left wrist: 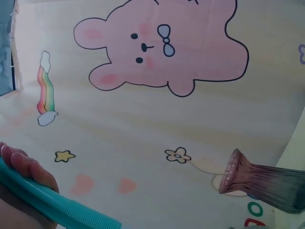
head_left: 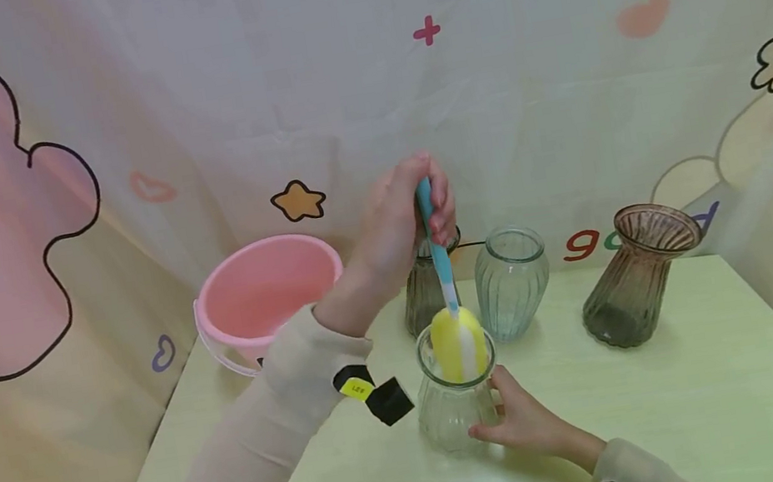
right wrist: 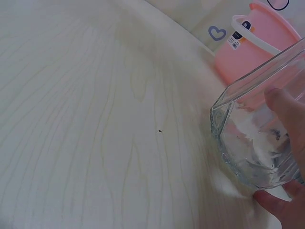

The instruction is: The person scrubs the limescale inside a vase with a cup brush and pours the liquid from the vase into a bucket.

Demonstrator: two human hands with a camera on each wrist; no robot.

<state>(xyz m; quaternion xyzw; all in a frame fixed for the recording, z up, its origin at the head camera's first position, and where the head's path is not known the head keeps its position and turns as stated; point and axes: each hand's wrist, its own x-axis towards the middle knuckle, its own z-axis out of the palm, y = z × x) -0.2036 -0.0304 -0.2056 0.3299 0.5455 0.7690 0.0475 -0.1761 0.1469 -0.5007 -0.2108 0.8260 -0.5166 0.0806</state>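
My left hand is raised and grips the teal handle of a brush, which points down. The brush's yellow and white sponge head is partly inside the mouth of a clear glass vase. Low on the vase's right side, my right hand holds it with thumb and fingers around the glass. In the left wrist view the left fingers curl over the teal handle. The right wrist view shows the vase's faceted base between the right thumb and fingers.
A pink bucket with a white handle stands at the back left. Behind the held vase are a grey glass vase and a bluish one. A brownish vase stands to the right on the pale table. A patterned curtain hangs behind.
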